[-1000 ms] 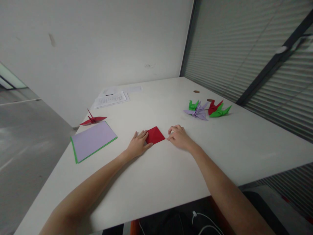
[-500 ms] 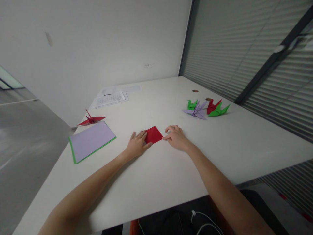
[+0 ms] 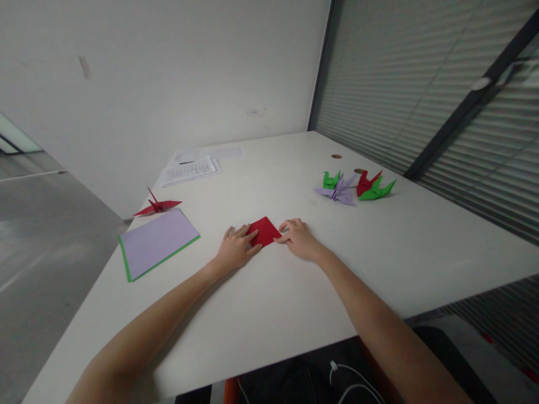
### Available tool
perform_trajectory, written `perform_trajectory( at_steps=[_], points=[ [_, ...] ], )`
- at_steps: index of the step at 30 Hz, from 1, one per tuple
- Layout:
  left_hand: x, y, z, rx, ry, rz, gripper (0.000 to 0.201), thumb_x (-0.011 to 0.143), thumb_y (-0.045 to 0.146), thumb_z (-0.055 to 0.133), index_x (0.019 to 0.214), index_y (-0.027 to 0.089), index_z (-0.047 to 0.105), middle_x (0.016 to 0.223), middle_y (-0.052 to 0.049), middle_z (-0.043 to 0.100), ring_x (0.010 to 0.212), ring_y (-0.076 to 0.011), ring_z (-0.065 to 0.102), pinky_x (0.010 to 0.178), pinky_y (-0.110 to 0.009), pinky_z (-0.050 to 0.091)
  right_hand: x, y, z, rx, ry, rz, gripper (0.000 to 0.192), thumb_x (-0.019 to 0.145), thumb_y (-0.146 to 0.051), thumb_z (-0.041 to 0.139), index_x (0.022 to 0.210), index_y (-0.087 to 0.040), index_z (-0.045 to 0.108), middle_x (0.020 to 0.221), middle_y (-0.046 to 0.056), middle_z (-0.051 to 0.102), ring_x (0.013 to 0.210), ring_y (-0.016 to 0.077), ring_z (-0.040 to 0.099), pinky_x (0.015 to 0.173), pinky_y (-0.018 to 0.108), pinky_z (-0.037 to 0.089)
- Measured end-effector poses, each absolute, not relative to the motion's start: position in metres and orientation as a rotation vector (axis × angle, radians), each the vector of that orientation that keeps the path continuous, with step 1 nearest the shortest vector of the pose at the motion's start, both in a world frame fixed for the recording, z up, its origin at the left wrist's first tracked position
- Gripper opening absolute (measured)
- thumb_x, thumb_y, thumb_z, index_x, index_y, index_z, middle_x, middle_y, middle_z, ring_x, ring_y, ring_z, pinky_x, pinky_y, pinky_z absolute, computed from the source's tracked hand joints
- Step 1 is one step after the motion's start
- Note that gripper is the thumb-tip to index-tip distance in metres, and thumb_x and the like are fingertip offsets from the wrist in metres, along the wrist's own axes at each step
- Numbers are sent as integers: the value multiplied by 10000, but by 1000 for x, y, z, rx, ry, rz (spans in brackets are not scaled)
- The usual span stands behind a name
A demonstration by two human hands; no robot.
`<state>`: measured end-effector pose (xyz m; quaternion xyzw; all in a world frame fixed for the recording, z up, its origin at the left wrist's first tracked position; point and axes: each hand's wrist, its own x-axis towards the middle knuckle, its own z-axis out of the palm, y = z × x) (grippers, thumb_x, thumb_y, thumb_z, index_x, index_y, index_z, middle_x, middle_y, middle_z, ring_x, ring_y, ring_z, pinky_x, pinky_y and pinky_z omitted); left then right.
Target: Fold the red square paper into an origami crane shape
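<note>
A folded red paper [image 3: 263, 230] lies flat on the white table [image 3: 269, 314], near the middle and a little toward the near edge. The left hand [image 3: 236, 248] rests on the table with its fingers spread and laid flat, the fingertips pressing on the left part of the red paper. The right hand [image 3: 298, 238] sits just to the right of the paper, fingers curled loosely, with the fingertips touching the paper's right corner. Neither hand grips the paper; both press it down against the table.

To the left, near the table's left edge, lies a stack of sheets [image 3: 156, 242], a lilac sheet on top and a green one showing along its edge. Just beyond it stands a red paper crane [image 3: 156, 206]. Farther back lie some white printed papers [image 3: 191, 169]. On the right side of the table, well apart from the hands, a cluster of paper cranes [image 3: 356, 187] in green, lilac and red sits together. A window blind [image 3: 421, 90] fills the right of the scene.
</note>
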<state>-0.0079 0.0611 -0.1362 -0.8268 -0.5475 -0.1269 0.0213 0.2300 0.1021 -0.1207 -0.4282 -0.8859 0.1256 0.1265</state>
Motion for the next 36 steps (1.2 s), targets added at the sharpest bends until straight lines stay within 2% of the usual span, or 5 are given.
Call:
perform_trajectory(
  at_steps=[7,17,23,31,36],
  points=[
    [-8,61,-135,-2550,-1741,-372,510,936,552,446,1330,248,555,1442,-129,484,1348,-295,436,1119,-555,293,248,122,-125,-1381,-2403,397,398,843,-29,488,883,-285,789,1043,83,658,1041,250,492,956,447,399],
    [-8,60,-140,-2470,-1581,-551,466,924,483,501,1292,207,577,1413,-145,508,1328,-329,450,1127,-610,271,208,99,-135,-778,-2601,616,516,827,-26,429,1263,-214,628,1293,40,637,1302,199,494,1118,430,371],
    [-9,63,-142,-2744,-1310,-671,313,966,316,445,1104,169,684,1226,-107,658,1166,-210,610,1038,-352,484,210,100,-131,-840,-2672,518,478,853,-38,436,1259,-196,633,1321,53,613,1315,208,484,1116,425,363],
    [-12,64,-141,-2856,-1319,-586,303,953,318,460,1116,174,671,1345,-114,582,1262,-227,545,1066,-385,475,230,99,-115,-1224,-2676,151,328,895,-140,495,1011,-297,759,1308,31,629,1364,321,372,1104,590,227],
    [-10,63,-141,-2824,-1354,-548,339,960,316,446,1142,129,662,1349,-138,573,1274,-218,533,1103,-354,434,242,110,-118,-1347,-2541,204,307,870,-118,513,932,-252,782,1191,61,678,1256,287,447,1070,485,318]
  ],
)
